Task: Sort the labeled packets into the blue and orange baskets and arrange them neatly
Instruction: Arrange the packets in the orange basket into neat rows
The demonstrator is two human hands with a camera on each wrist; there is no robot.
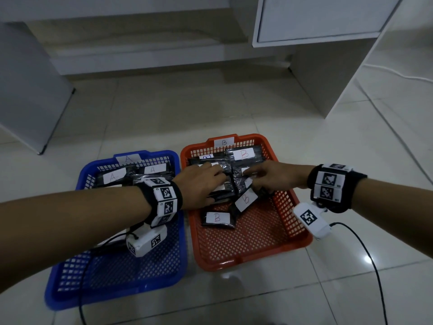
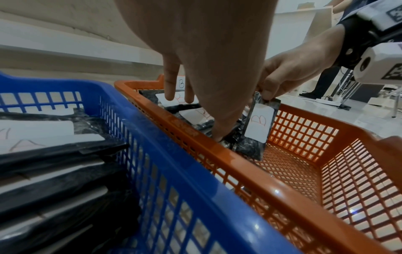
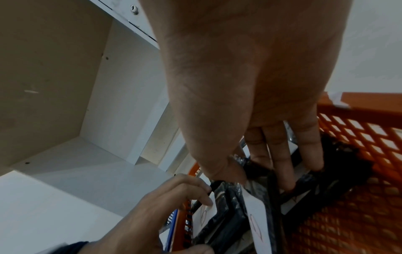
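Note:
The orange basket (image 1: pixel 257 263) tagged B holds several black packets with white B labels; one B packet (image 1: pixel 216 218) lies flat near its middle. My left hand (image 1: pixel 216 187) reaches across into it and holds a stack of B packets (image 1: pixel 223 192), thumb at the near edge (image 2: pixel 222 134), fingers over the top. My right hand (image 1: pixel 251 181) pinches the top edge of one B packet (image 2: pixel 259 127), which stands tilted on end beside that stack (image 1: pixel 245 200). The blue basket (image 1: pixel 117 294) tagged A holds A packets (image 1: pixel 113 177) in its far half.
Both baskets sit side by side on a tiled floor. A white cabinet (image 1: pixel 316 19) hangs behind at the right and a grey panel (image 1: pixel 28 90) stands at the left. A black cable (image 1: pixel 375 266) trails on the floor right of the orange basket.

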